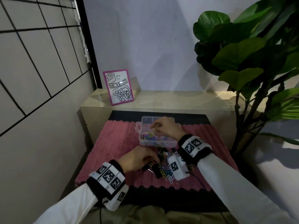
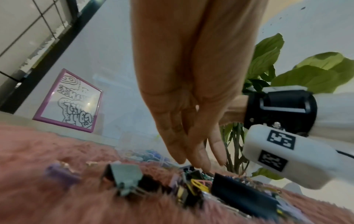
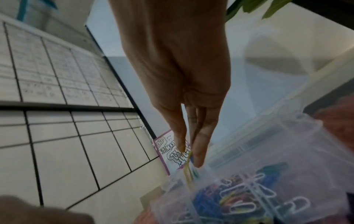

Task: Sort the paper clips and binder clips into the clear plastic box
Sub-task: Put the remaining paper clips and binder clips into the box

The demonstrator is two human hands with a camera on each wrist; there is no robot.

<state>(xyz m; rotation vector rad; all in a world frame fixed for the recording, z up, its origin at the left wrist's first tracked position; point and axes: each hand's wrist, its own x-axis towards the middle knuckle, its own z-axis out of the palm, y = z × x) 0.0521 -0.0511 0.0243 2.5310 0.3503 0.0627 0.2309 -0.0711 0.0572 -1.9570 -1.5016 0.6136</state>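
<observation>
The clear plastic box point(image 1: 161, 143) stands open on the pink rug, with coloured paper clips point(image 1: 152, 137) in its near compartment. My right hand point(image 1: 153, 126) hovers over the box and pinches a yellow paper clip point(image 3: 188, 168) between thumb and fingers point(image 3: 200, 151), just above the box point(image 3: 277, 136). A pile of binder clips and paper clips point(image 1: 163, 167) lies in front of the box. My left hand point(image 1: 153, 160) reaches down to it, its straight fingers point(image 2: 203, 160) touching the pile point(image 2: 201, 186) near a black binder clip point(image 2: 243, 195).
A grey-green binder clip point(image 2: 126, 177) and a purple one point(image 2: 61, 172) lie apart on the rug point(image 1: 113, 143). A framed drawing point(image 1: 119, 87) leans on the beige ledge point(image 1: 178, 101) behind. A leafy plant point(image 1: 250, 62) stands right, a tiled wall point(image 1: 32, 78) left.
</observation>
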